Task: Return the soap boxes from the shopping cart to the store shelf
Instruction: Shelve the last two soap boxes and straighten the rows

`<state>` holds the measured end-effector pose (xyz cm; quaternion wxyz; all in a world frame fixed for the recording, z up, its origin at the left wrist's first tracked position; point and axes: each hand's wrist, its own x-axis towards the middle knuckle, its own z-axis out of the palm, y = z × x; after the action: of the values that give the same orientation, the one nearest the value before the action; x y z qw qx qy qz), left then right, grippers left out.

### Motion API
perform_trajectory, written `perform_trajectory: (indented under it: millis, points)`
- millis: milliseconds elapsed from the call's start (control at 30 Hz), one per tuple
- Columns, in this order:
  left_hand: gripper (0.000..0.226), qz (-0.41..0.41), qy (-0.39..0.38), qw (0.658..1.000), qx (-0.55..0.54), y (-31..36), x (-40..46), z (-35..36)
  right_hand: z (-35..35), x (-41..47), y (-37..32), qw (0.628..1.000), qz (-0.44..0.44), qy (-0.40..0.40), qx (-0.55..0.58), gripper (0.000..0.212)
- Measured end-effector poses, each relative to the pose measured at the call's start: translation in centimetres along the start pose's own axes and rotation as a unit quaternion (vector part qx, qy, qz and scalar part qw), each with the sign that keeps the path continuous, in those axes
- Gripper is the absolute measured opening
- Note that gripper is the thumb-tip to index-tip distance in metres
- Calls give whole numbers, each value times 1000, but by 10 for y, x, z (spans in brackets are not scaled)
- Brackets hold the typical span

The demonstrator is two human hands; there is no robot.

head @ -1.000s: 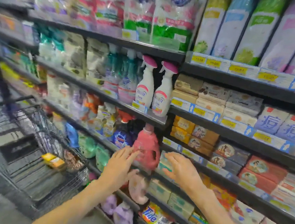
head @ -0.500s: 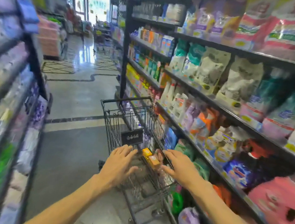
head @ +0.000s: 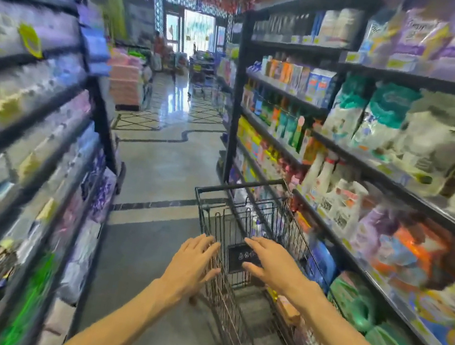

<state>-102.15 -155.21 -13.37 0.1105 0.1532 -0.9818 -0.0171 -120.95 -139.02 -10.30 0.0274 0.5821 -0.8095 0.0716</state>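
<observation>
Risk: both hands, left hand (head: 193, 261) and right hand (head: 274, 266), hover released above the shopping cart (head: 245, 227); a blind reach past the arm-hidden soap box (head: 287, 309) could snag wire.

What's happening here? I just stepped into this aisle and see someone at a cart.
A person stands in a store aisle, both hands out over a wire shopping cart parked beside the right-hand shelf. The left hand is open at the cart's left rim; the right hand is open over the basket. Neither holds anything. A soap box lies in the cart.
</observation>
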Motion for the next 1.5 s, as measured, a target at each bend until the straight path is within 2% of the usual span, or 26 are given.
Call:
perform_trajectory:
  millis: [200, 333, 500, 633, 767, 833, 900, 1033, 1133, 1233, 1300, 1367, 1500]
  points:
    - [68, 30, -8, 999, -8, -29, 129, 24, 1, 76, 76, 999, 40, 5, 12, 67]
    - [68, 94, -17, 995, -20, -24, 211, 50, 6, 89, 125, 993, 112, 6, 21, 66]
    - [66, 192, -66, 978, -46, 0, 312, 108, 34, 85, 195, 972, 235, -8, 27, 66]
    - [65, 263, -135, 952, -75, 18, 373, 170, 66, 78, 232, 938, 339, -19, 62, 62]
    - [65, 301, -227, 922, -87, 21, 410, 244, 103, 76, 237, 882, 455, -20, 120, 53]
    - [64, 310, -279, 905, -83, 19, 417, 281, 133, 72, 231, 853, 502, -21, 141, 62]
    - [61, 299, -325, 892, -93, 15, 423, 320, 173, 64, 226, 831, 535, -22, 149, 71]
    - [62, 240, -398, 878, -111, 12, 427, 395, 233, 61, 221, 767, 600, -72, 215, 64]
    - [60, 187, -428, 875, -123, 11, 432, 464, 282, 57, 219, 731, 625, -74, 263, 77]
    - [57, 135, -437, 878, -144, 18, 434, 524, 331, 58, 218, 681, 665, -45, 303, 64]
    - [57, 109, -445, 877, -148, 25, 432, 554, 357, 60, 221, 693, 659, -44, 289, 62]
    - [55, 93, -432, 884, -154, 30, 429, 580, 375, 66, 228, 686, 663, -46, 297, 61]
    - [69, 94, -417, 893, -143, 34, 424, 628, 413, 68, 248, 693, 654, -48, 298, 59]
